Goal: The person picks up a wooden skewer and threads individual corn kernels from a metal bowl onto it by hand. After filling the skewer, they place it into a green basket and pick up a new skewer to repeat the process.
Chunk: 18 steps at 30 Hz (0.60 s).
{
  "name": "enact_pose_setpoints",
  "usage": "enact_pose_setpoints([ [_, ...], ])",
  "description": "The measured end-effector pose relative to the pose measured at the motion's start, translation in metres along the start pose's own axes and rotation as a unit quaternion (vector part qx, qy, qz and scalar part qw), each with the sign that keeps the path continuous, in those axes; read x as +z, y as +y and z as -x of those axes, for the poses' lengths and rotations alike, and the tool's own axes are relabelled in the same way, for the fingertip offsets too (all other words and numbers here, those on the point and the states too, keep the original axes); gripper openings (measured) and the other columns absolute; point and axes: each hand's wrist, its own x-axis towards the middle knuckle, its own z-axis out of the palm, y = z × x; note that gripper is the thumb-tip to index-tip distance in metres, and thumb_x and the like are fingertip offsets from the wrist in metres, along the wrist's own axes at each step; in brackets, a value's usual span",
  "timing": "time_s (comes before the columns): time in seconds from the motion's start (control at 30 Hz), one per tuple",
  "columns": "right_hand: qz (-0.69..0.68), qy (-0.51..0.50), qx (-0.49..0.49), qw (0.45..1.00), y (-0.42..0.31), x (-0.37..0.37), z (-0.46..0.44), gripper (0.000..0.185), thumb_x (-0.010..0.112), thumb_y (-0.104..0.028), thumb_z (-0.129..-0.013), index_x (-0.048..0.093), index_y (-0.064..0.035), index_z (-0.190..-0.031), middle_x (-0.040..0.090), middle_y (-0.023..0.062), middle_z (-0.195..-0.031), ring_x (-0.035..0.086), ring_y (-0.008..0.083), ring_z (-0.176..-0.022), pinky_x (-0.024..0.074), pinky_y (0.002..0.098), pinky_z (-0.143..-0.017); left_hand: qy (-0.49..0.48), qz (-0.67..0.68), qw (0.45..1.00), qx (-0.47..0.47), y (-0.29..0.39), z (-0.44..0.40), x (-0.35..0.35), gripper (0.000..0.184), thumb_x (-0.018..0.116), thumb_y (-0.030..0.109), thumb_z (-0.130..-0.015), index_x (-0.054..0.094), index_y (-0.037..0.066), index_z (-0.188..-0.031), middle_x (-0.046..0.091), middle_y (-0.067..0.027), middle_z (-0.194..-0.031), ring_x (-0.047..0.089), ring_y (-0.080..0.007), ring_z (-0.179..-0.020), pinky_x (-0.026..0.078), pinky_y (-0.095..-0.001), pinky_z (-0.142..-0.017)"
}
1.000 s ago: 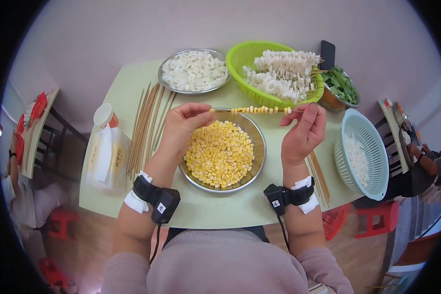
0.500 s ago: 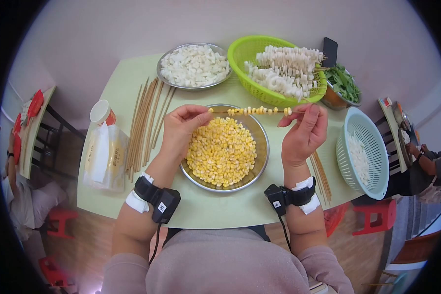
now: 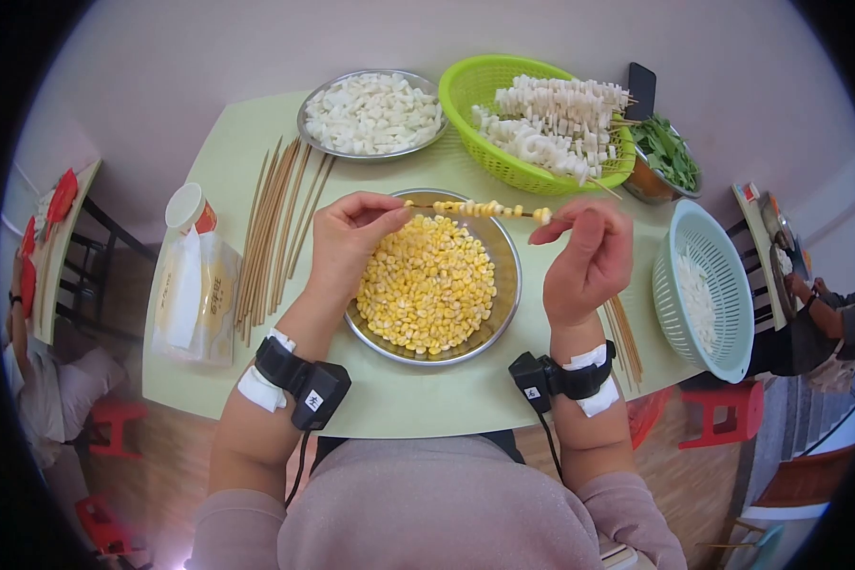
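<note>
A thin skewer threaded with yellow corn kernels (image 3: 484,208) stretches almost level between my hands. My left hand (image 3: 353,237) pinches its left end between thumb and fingers, with a bit of yellow at the fingertips. At the other end, the thumb and fingers of my right hand (image 3: 591,252) close on the skewer beside the last kernel; the rest of that end is hidden by the hand. Below sits a metal bowl (image 3: 511,285) of loose corn kernels (image 3: 427,285).
Bare skewers (image 3: 274,228) lie left, more (image 3: 623,337) right. Behind are a plate of white pieces (image 3: 374,114), a green basket (image 3: 475,81) of white skewers, leafy greens (image 3: 668,152) and a phone (image 3: 641,92). A blue colander (image 3: 731,285), paper cup (image 3: 188,207) and tissue pack (image 3: 195,304) flank them.
The skewer's right end has dropped slightly and the fingers of my right hand have shifted along it. My left hand still pinches the left end. The view has tilted a little.
</note>
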Motion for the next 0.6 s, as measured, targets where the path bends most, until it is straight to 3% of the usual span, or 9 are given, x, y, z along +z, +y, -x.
enact_pose_setpoints([
  [0.27,0.01,-0.101,-0.098,0.99,-0.002,0.003,-0.003,0.009,0.053,-0.008,-0.089,0.051,0.0002,-0.09,0.058,0.0096,-0.072,0.058,0.0149,-0.056,0.0448,0.0223,-0.049,0.045,0.004,0.999,0.009,-0.003,-0.004,-0.002,0.016,0.07,0.0,-0.073,0.063,-0.003,-0.087,0.065,-0.0084,-0.08,0.061,-0.0101,-0.072,0.049,-0.0203,-0.068],
  [0.37,-0.002,-0.099,-0.077,0.992,-0.006,0.006,0.0,0.007,0.054,-0.007,-0.089,0.051,0.0001,-0.088,0.057,0.0093,-0.071,0.057,0.0142,-0.055,0.0444,0.0225,-0.049,0.049,0.033,0.998,0.013,-0.003,-0.004,-0.003,0.017,0.07,0.0,-0.073,0.063,-0.003,-0.088,0.065,-0.0089,-0.082,0.062,-0.011,-0.074,0.05,-0.0211,-0.069],
  [0.43,-0.047,-0.077,0.02,0.996,-0.007,0.008,0.004,0.006,0.054,-0.006,-0.088,0.052,-0.0002,-0.086,0.057,0.0088,-0.069,0.057,0.014,-0.055,0.0445,0.023,-0.05,0.048,0.044,0.998,0.012,-0.002,-0.003,-0.003,0.017,0.07,0.0,-0.073,0.063,-0.003,-0.088,0.065,-0.0095,-0.083,0.062,-0.0118,-0.075,0.05,-0.0219,-0.07],
  [0.6,-0.044,-0.073,0.018,0.996,-0.002,0.009,0.009,0.007,0.054,-0.006,-0.088,0.052,-0.0003,-0.086,0.057,0.0082,-0.068,0.057,0.0139,-0.056,0.0448,0.0234,-0.051,0.059,0.067,0.996,0.018,0.0,-0.003,-0.003,0.016,0.069,0.0,-0.074,0.063,-0.003,-0.088,0.065,-0.0097,-0.083,0.062,-0.0125,-0.076,0.05,-0.0224,-0.071],
])
